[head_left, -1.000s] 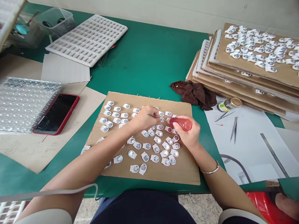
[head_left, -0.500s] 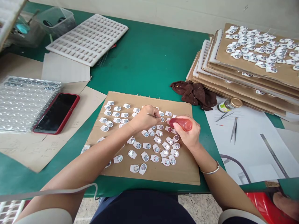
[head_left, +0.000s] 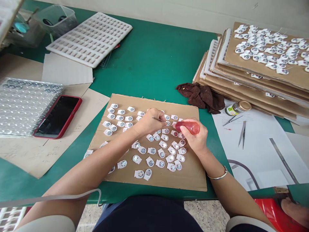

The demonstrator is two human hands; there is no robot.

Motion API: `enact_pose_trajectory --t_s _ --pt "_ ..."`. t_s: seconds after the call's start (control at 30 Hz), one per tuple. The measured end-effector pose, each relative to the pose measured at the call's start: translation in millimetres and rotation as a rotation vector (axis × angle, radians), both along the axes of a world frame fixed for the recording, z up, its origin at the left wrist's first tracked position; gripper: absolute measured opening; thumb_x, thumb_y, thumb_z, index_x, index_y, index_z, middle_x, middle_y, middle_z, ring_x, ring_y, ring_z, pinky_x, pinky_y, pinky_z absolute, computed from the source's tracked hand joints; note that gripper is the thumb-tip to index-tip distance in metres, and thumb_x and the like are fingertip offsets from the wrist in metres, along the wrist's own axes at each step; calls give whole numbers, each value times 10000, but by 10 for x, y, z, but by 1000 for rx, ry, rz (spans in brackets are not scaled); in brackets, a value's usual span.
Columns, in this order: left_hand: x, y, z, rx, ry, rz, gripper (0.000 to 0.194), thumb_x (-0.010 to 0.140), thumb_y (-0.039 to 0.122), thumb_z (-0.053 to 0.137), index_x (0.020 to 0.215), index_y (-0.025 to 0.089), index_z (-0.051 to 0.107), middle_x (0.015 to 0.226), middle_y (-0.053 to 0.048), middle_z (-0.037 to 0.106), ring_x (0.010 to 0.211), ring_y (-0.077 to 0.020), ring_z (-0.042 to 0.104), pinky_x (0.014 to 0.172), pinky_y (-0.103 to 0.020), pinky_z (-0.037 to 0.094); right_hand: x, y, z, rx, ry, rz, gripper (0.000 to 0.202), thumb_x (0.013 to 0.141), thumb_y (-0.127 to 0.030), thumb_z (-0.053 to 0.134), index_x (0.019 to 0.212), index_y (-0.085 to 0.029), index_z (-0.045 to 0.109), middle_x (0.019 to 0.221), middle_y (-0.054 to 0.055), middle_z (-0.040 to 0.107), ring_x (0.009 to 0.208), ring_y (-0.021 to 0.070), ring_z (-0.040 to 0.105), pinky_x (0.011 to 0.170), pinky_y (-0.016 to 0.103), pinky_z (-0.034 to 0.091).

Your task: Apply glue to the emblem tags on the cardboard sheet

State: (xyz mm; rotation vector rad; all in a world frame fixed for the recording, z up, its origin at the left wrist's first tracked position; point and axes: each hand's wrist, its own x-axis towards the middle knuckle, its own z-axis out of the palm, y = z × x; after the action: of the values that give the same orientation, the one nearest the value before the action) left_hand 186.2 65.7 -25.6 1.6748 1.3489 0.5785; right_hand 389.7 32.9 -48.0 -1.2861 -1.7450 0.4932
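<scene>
A cardboard sheet lies before me, bearing rows of small white tabs with round metallic discs. My left hand is closed around a thin metal tool, over the upper middle of the sheet. Its tip is near a disc. My right hand grips a red translucent squeeze bottle, tilted with its narrow end toward the left, close to the tool's tip. My left forearm hides some of the discs.
Cardboard and foam sheets are stacked at the right behind a brown cloth. A glass jar and tweezers rest on paper. Left are a phone, a bubble-textured clear sheet and a white foam tray.
The red bottle in my right hand has shifted very slightly. My left hand and the metal tool stay nearly in place.
</scene>
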Motion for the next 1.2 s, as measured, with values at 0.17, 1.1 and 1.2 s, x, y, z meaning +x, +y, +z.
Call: enact_pose_trajectory --t_s 0.17,1.1,1.2 --pt "-2 1 -9 6 -5 1 117 634 189 549 598 136 646 546 4 595 465 -72 478 452 -189 356 0 4 -5 7 -3 -5 172 731 -312 662 861 -218 601 840 22 653 758 172 620 701 331 506" --pt "-4 11 19 -52 -21 18 93 641 207 598 595 133 632 563 -4 589 450 -76 470 389 -184 330 -11 49 -13 -328 493 -25 261 740 -390 647 903 -188 615 805 35 676 616 169 648 485 293 535" --pt "-34 26 19 -45 -49 37 84 641 211 623 613 136 648 601 -12 616 489 -79 491 419 -181 350 88 201 119 -431 777 -1 290 774 -438 592 886 -171 616 745 41 688 566 159 641 435 264 514"
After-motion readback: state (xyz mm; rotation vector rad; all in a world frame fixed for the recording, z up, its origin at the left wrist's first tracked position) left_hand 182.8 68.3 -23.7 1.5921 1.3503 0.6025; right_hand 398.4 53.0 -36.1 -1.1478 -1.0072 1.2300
